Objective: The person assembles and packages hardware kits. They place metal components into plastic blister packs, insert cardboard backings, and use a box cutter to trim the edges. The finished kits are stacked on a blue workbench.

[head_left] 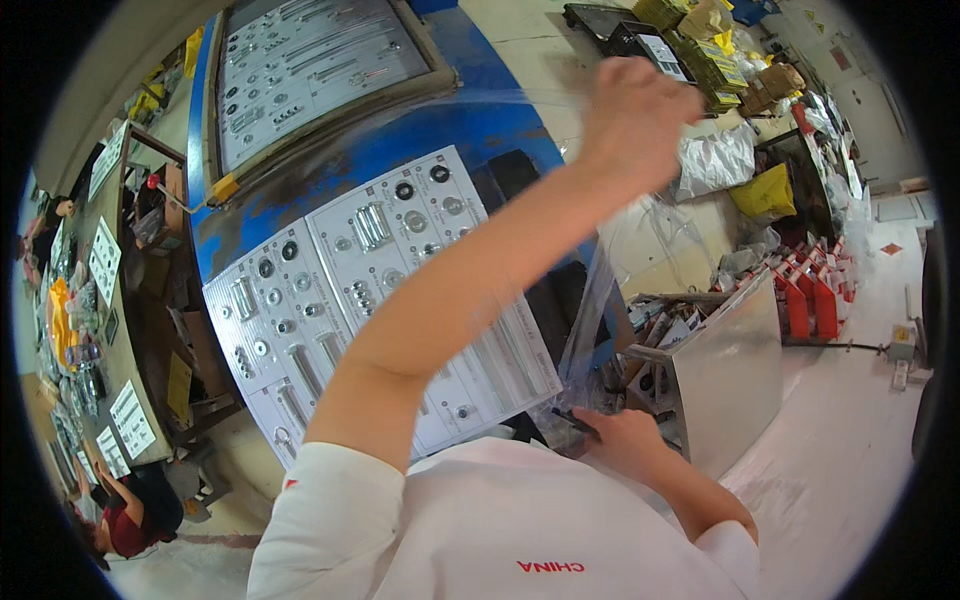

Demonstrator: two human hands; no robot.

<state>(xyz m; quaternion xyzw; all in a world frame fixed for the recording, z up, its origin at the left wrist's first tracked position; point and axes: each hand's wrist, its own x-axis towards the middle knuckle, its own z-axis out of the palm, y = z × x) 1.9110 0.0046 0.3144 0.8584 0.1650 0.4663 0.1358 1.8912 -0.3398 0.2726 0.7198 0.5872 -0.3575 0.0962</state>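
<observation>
A white printed card [330, 268] lies on the worn blue table, with rows of metal bolts, nuts, washers and rings on it. My left arm crosses over the card. My left hand [640, 125], slightly blurred, is closed at the upper right; thin clear plastic film [590, 310] runs from it down past the card's right edge. Low on the right, my right hand [628, 440] grips a slim black tool [577, 422] beside the card's near right corner. The tool's tip is hard to make out among the film. Black pads [555, 300] partly show along the card's right side.
A framed panel [320, 75] holding similar hardware stands at the table's far side. On the right are a metal-sided bin [725, 370], red parts [815, 295] and a yellow bag [765, 193]. Another workbench [140, 330] runs along the left, with people near it.
</observation>
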